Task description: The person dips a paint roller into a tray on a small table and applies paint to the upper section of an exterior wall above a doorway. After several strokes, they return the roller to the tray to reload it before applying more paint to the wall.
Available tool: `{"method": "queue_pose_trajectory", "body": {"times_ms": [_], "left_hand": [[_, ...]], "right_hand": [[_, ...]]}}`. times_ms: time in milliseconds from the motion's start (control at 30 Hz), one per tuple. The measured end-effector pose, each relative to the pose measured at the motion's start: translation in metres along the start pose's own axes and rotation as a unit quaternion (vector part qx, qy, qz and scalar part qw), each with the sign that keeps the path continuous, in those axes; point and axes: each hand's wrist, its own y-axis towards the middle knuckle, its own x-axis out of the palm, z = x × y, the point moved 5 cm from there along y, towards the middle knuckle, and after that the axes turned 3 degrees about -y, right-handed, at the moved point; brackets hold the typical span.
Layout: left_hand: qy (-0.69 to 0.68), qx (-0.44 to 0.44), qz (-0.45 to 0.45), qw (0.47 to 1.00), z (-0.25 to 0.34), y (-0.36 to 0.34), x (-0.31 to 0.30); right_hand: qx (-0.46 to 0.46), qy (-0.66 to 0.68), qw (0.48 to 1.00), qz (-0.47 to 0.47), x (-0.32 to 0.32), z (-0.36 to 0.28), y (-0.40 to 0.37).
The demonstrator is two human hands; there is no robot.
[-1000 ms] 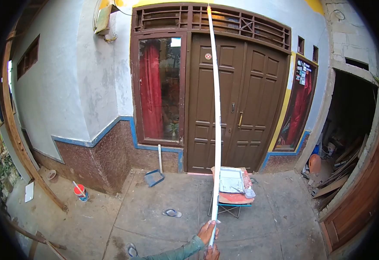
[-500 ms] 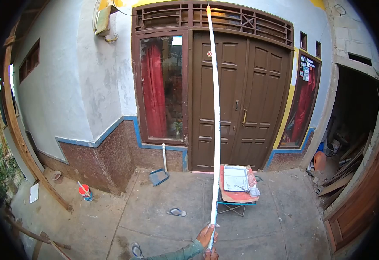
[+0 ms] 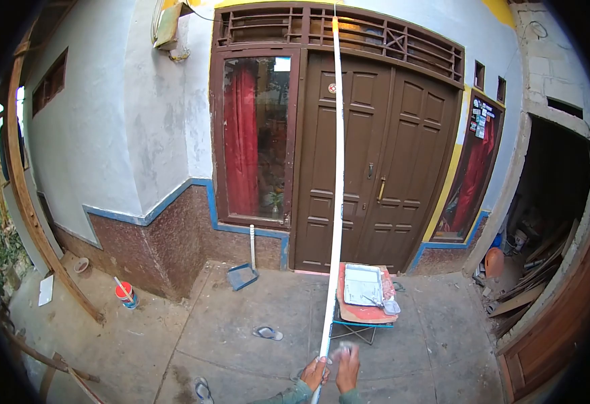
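The left hand [image 3: 316,372] is closed around the low end of the pole [image 3: 337,168], which rises nearly upright with its tip at the grille [image 3: 349,30] over the door. That makes it a long, whippy lever, so small, slow wrist moves likely serve best. The right hand [image 3: 347,367] is blurred just beside the pole — whether it grips, I cannot tell; set higher on the shaft, it would steady the tip and hold the foot clear of the tray [image 3: 363,285].
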Motion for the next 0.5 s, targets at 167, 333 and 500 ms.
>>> {"method": "queue_pose_trajectory", "body": {"times_ms": [167,333,500], "left_hand": [[0.000,0.010,0.003,1.000,0.016,0.018,0.017],[0.057,0.048,0.021,0.997,0.067,0.042,0.019],[0.046,0.079,0.011,0.996,0.119,0.063,0.038]], "right_hand": [[-0.024,0.083,0.995,-0.051,0.050,-0.077,0.098],[-0.014,0.196,0.978,-0.073,0.061,-0.121,0.144],[-0.048,0.202,0.976,-0.068,0.061,-0.154,0.184]]}}
